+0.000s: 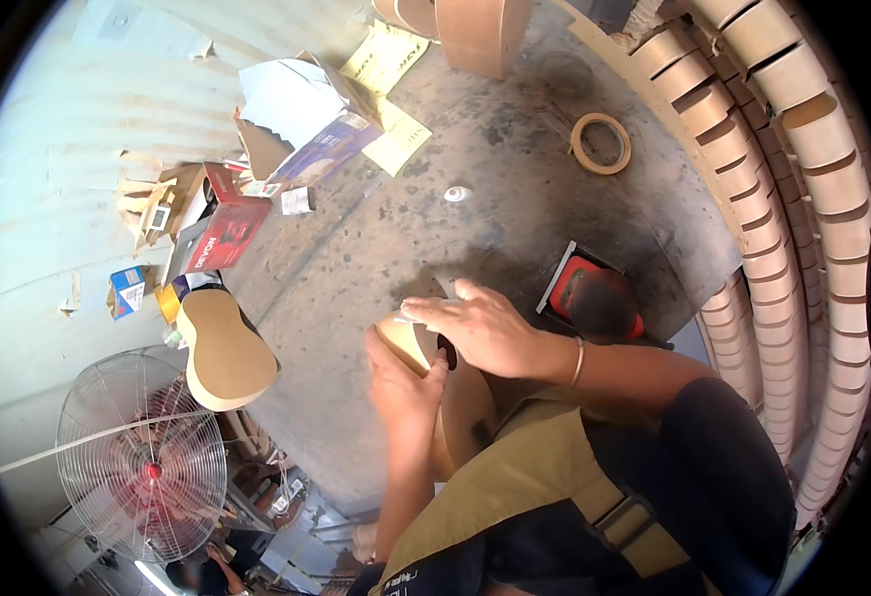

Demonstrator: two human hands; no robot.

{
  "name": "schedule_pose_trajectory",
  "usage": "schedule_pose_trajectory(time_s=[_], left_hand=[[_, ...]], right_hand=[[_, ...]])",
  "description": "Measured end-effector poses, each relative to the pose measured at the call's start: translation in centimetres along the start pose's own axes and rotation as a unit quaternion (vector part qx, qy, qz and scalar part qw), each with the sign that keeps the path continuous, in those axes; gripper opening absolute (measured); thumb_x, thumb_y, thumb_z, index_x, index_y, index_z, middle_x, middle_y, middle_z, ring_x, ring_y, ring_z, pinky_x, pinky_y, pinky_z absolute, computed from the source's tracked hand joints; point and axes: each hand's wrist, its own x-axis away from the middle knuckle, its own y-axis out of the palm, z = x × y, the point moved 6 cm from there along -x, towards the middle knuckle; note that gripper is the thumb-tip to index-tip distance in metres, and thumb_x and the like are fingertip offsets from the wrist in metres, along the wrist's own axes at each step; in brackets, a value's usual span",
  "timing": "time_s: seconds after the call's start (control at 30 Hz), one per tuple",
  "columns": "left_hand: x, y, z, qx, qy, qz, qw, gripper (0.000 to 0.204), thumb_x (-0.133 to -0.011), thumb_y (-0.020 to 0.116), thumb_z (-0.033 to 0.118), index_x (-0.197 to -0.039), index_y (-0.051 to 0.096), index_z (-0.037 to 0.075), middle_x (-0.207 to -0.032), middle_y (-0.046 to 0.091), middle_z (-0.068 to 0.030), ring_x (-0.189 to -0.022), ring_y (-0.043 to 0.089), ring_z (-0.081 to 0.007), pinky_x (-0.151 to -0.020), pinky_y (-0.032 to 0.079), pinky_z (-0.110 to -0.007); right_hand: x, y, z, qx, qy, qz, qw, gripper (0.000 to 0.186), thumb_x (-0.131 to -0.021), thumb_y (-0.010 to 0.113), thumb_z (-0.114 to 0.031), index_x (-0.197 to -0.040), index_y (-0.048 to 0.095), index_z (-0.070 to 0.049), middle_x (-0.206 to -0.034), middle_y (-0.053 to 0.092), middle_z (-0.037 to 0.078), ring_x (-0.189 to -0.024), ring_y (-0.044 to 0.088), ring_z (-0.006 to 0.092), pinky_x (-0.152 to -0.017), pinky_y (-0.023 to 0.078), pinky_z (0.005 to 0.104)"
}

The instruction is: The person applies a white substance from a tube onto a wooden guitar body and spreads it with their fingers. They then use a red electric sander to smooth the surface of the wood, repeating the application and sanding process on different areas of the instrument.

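My olive apron [545, 467] with its tan strap fills the bottom of the view, right under my chin. Just beyond it my left hand [402, 382] wraps around the near side of an unfinished guitar body [417, 348], thumb up by its dark sound hole, fingers curled tight on the wood. My right hand [477, 328] lies flat over the top of that same body, fingers spread wide and pressing down; a thin bangle [578, 361] sits on that wrist. The body stands on the worn grey workbench [495, 189] close to my chest.

To my right, a red and black tool [594, 298] rests on the bench. To my left, a second guitar body [223, 350] lies at the bench edge, with a wire-caged fan [142, 462] below it.

Further out lie a red box [229, 233], a small blue carton [129, 289] and a torn white-and-purple box [306, 124] lying open. Yellow paper sheets [391, 94] sit past it, and a roll of tape [600, 143] to the right. Curved wooden guitar sides [803, 179] are stacked along the far right.
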Motion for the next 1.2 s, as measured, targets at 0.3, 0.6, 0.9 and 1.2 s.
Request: schedule_pose_trajectory(time_s=[0.3,0.6,0.9,1.2], left_hand=[[0.0,0.1,-0.1,0.004,0.001,0.008,1.000,0.105,-0.077,0.093,0.024,-0.158,0.033,-0.006,-0.138,0.061,-0.0351,-0.123,0.065,-0.0520,-0.102,0.055,-0.052],[0.1,-0.4,-0.1,0.027,-0.005,-0.010,1.000,0.102,-0.076,0.093,0.022,-0.156,0.036,-0.005,-0.136,0.064,-0.0322,-0.120,0.068,-0.0491,-0.100,0.056,-0.051],[1.0,-2.3,-1.9,0.057,-0.046,-0.004,0.997,0.103,-0.076,0.094,0.029,-0.157,0.041,-0.006,-0.135,0.069,-0.0321,-0.126,0.068,-0.0470,-0.106,0.056,-0.048],[10.6,-5.9,-4.1,0.271,0.128,0.164,0.940,0.101,-0.080,0.089,0.013,-0.167,0.038,0.006,-0.150,0.060,-0.0215,-0.132,0.065,-0.0329,-0.109,0.056,-0.045]], right_hand=[[-0.1,-0.7,0.2,0.045,-0.067,0.001,0.997,0.057,-0.088,0.065,-0.002,-0.144,0.067,-0.007,-0.137,0.075,0.007,-0.091,0.062,0.0353,-0.089,0.055,0.0416],[1.4,-1.0,-2.1,0.117,-0.123,0.011,0.985,0.049,-0.091,0.065,-0.011,-0.139,0.069,-0.006,-0.150,0.067,0.002,-0.095,0.063,0.0287,-0.087,0.056,0.0394],[-1.7,2.5,-0.8,0.071,0.011,-0.114,0.991,0.054,-0.099,0.058,-0.006,-0.153,0.061,-0.012,-0.143,0.072,0.011,-0.107,0.068,0.0403,-0.099,0.057,0.0442],[4.1,-2.4,-5.0,-0.271,0.094,-0.044,0.957,0.044,-0.116,0.042,-0.017,-0.156,0.057,-0.004,-0.113,0.076,0.014,-0.091,0.074,0.0144,-0.085,0.061,0.0326]])
